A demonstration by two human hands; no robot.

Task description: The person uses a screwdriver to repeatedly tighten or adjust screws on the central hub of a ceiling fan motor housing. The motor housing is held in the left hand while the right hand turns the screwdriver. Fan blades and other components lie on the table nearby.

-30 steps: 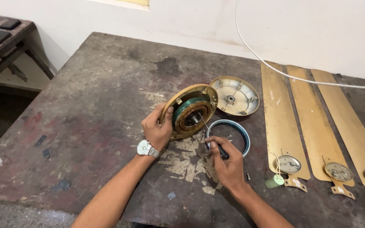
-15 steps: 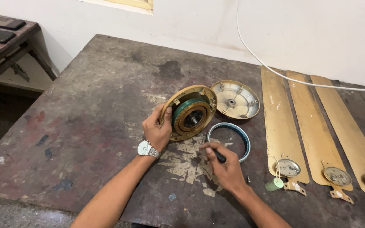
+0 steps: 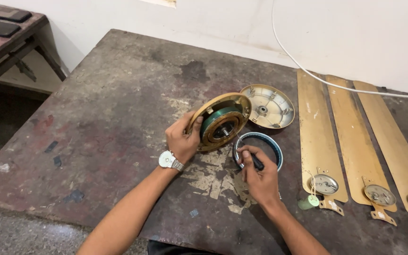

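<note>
Screwdriver [image 3: 247,150] tip, gripped in the right hand [image 3: 259,177], now reaches the hub of the motor [image 3: 221,123] held tilted at centre by the left hand [image 3: 182,139], ring [image 3: 258,150] at five o'clock.

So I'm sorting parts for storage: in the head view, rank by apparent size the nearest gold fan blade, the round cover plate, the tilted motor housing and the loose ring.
Largest to smallest:
1. Gold fan blade, clearly longest.
2. Motor housing and cover plate: look alike, unranked.
3. Loose ring, slightly smaller.
</note>
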